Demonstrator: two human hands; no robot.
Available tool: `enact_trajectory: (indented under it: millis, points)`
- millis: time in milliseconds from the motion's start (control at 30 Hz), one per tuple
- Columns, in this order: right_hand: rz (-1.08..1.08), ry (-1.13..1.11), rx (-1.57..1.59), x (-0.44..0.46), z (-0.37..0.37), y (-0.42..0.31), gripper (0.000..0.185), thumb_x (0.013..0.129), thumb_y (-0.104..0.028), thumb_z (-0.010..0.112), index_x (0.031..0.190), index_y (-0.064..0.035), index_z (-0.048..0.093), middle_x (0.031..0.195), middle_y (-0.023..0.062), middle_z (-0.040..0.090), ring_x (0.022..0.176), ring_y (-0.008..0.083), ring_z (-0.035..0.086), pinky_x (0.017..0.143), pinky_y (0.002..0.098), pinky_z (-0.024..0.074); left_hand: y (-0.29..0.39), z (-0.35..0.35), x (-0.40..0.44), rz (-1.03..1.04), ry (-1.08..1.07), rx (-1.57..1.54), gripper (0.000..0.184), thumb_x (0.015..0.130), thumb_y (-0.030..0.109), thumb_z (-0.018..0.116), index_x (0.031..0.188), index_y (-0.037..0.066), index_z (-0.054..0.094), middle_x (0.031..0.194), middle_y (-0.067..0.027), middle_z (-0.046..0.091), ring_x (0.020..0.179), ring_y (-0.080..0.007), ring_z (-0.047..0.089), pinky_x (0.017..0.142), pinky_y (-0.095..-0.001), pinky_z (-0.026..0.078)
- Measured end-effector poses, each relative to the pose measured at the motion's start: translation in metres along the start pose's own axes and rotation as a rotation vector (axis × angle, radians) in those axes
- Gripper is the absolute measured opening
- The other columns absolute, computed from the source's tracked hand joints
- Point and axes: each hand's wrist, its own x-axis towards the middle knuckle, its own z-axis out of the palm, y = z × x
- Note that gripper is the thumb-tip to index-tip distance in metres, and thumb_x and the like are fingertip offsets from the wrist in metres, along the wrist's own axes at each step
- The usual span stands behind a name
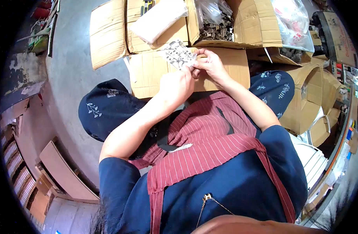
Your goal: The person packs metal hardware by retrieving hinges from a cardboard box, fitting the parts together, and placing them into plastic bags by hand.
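A small clear plastic bag (178,54) with several flat metal pieces in it is held above a cardboard flap in the head view. My left hand (178,84) is closed at the bag's lower edge, back of the hand toward me. Against the bag's right corner, my right hand (212,67) pinches the plastic with thumb and fingers, close to the left fingertips. The exact grip of the left fingers is partly hidden. Beneath both hands lies the cardboard flap (147,76).
A stack of white plastic bags (159,21) lies on cardboard beyond my hands. Right of it, an open carton (260,23) holds dark metal parts (217,31) and clear plastic. A filled plastic bag (292,23) sits further right. More cardboard boxes (307,101) stand at my right knee.
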Motion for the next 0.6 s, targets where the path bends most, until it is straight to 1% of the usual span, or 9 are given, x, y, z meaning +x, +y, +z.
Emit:
enact_trajectory:
  millis: [100,133,233,267,300,367,467,567,600]
  points:
    - [-0.028,0.078,-0.542,-0.003,0.01,-0.012,0.032,0.091,-0.008,0.065,0.119,-0.0026,0.05,0.073,0.0092,0.07,0.061,0.0147,0.067,0.053,0.0283,0.0516,-0.001,-0.001,0.003,0.009,-0.042,0.045,0.018,0.086,0.018,0.055,0.088,0.0,0.056,0.058,-0.0184,0.063,0.052,-0.0349,0.065,0.048,-0.0462,0.052]
    - [-0.048,0.129,-0.704,-0.004,0.012,-0.014,0.024,0.09,-0.015,0.064,0.113,-0.008,0.059,0.068,0.0072,0.069,0.059,0.0175,0.068,0.052,0.0321,0.0509,-0.002,-0.001,0.004,0.017,-0.038,0.063,0.018,0.086,0.018,0.055,0.087,0.0,0.056,0.058,-0.0182,0.063,0.052,-0.0348,0.065,0.048,-0.046,0.053]
    - [-0.492,0.188,-1.183,0.004,0.001,-0.012,0.019,0.088,-0.019,0.066,0.102,-0.0063,0.063,0.069,0.01,0.068,0.061,0.0234,0.067,0.055,0.0356,0.0513,-0.005,0.002,0.003,0.02,-0.022,0.113,0.02,0.086,0.02,0.056,0.087,0.0,0.057,0.058,-0.0173,0.063,0.052,-0.0341,0.065,0.049,-0.0451,0.053]
    - [-0.561,0.221,-1.27,0.003,-0.002,-0.012,0.019,0.086,-0.025,0.065,0.093,-0.0082,0.067,0.073,0.0131,0.067,0.065,0.0304,0.067,0.059,0.0397,0.0522,-0.005,0.001,0.003,0.009,-0.013,0.131,0.021,0.086,0.021,0.057,0.088,0.0,0.057,0.058,-0.0169,0.064,0.053,-0.0338,0.066,0.049,-0.0447,0.053]
    - [-0.614,0.224,-1.329,0.002,-0.004,-0.012,0.017,0.085,-0.024,0.065,0.093,-0.0089,0.067,0.073,0.0126,0.067,0.066,0.031,0.067,0.059,0.0401,0.0524,-0.005,0.001,0.003,-0.003,-0.003,0.149,0.023,0.086,0.022,0.058,0.089,0.0,0.058,0.059,-0.0165,0.064,0.053,-0.0335,0.066,0.05,-0.0443,0.054]
    - [-0.72,0.23,-1.444,-0.002,-0.008,-0.012,0.015,0.085,-0.022,0.064,0.093,-0.0101,0.068,0.073,0.0115,0.068,0.066,0.0322,0.067,0.06,0.0408,0.0529,-0.006,0.0,0.001,-0.009,-0.022,0.179,0.024,0.085,0.023,0.061,0.092,0.001,0.058,0.065,-0.0159,0.066,0.061,-0.0326,0.068,0.053,-0.0425,0.054]
    - [-0.746,0.226,-1.514,-0.012,-0.012,-0.014,0.014,0.082,-0.016,0.064,0.094,-0.0093,0.066,0.08,0.0119,0.068,0.072,0.0319,0.068,0.063,0.0404,0.0537,-0.009,0.008,0.001,-0.037,0.01,0.268,0.025,0.082,0.021,0.066,0.095,0.002,0.057,0.076,-0.0159,0.067,0.073,-0.0316,0.069,0.06,-0.0396,0.056]
    - [-0.942,0.207,-1.454,-0.009,-0.017,-0.014,0.02,0.078,-0.013,0.062,0.097,-0.0064,0.061,0.085,0.012,0.066,0.075,0.0317,0.067,0.063,0.041,0.0537,-0.01,0.016,0.006,-0.033,0.09,0.346,0.03,0.077,0.014,0.069,0.101,0.001,0.056,0.088,-0.0169,0.066,0.084,-0.0314,0.066,0.067,-0.0375,0.056]
    - [-0.887,0.193,-1.411,-0.01,-0.016,-0.016,0.019,0.078,-0.012,0.061,0.097,-0.0065,0.06,0.086,0.0122,0.065,0.076,0.032,0.066,0.064,0.0415,0.0535,-0.007,0.014,0.008,-0.021,0.119,0.368,0.033,0.076,0.012,0.069,0.103,0.001,0.056,0.092,-0.0173,0.064,0.087,-0.0314,0.065,0.07,-0.0369,0.056]
